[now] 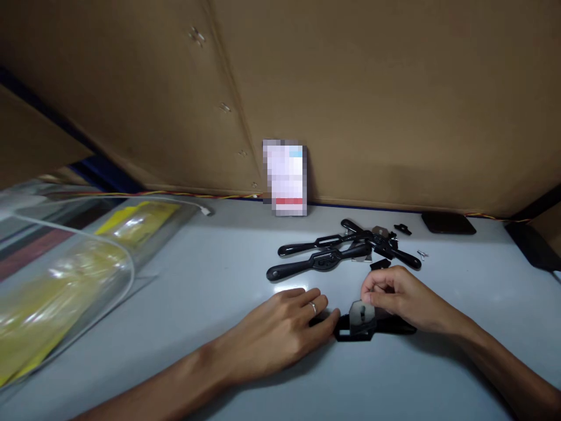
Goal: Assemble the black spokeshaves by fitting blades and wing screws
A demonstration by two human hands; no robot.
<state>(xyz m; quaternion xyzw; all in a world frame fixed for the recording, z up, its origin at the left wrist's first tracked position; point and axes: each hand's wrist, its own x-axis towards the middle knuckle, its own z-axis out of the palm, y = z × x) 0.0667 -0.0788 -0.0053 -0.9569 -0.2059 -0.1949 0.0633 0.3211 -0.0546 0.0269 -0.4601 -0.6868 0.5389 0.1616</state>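
Note:
A black two-handled tool body (350, 331) lies flat on the pale table in front of me. My left hand (284, 330) rests on its left handle and presses it down, fingers curled over it. My right hand (401, 295) sits over the right side, fingertips pinched at a small grey metal plate (363, 314) that lies on the middle of the tool. Whether the fingers hold the plate itself or a smaller piece on it I cannot tell.
Behind my hands lies a heap of similar black two-handled tools (333, 251) with small black parts and a few tiny metal screws (422, 254). A curved clear plastic sheet (65, 275) over yellow material fills the left. Cardboard walls (350, 88) close the back; a dark pad (447, 223) lies far right.

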